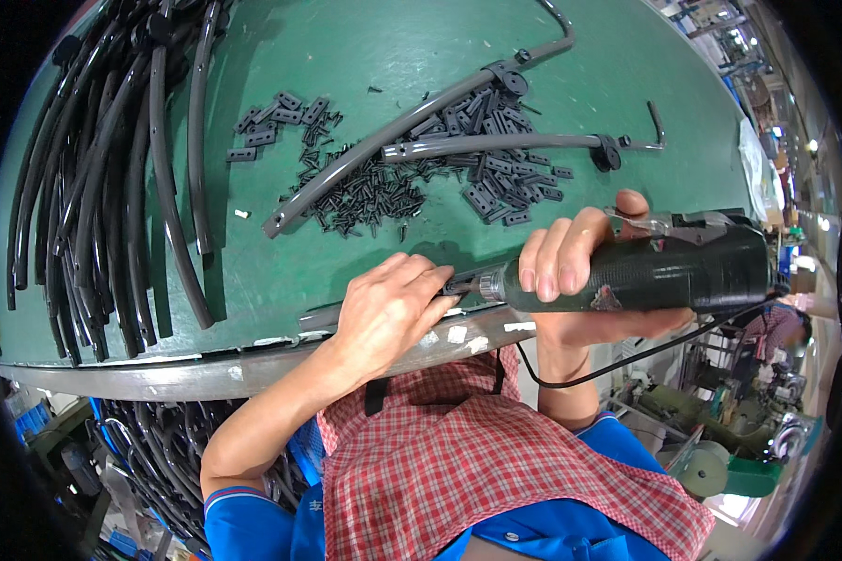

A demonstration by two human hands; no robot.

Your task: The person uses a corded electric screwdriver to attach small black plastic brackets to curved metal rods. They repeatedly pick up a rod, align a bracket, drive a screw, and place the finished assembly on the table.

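Note:
My right hand (pixel 563 254) is wrapped around a dark power screwdriver (pixel 688 271), held nearly level over the table's front edge. Its nose points left and meets a small black part (pixel 457 286) by my left fingertips. My left hand (pixel 382 304) is closed over a grey tube (pixel 319 320) lying along that edge, its fingers pressing at the black part. Most of this tube is hidden under the hand. Beyond my hands lie two more bent grey tubes, a longer one (pixel 374 145) and a shorter one (pixel 496 143), each with a black round fitting.
Black screws (pixel 370 204) are heaped mid-table, with small dark rectangular blocks (pixel 505 187) beside them and a few more blocks (pixel 262 136) farther left. Many curved tubes (pixel 94 187) fill the table's left side. A black cord (pixel 627 366) loops below the screwdriver. The metal table edge (pixel 253 369) runs in front of me.

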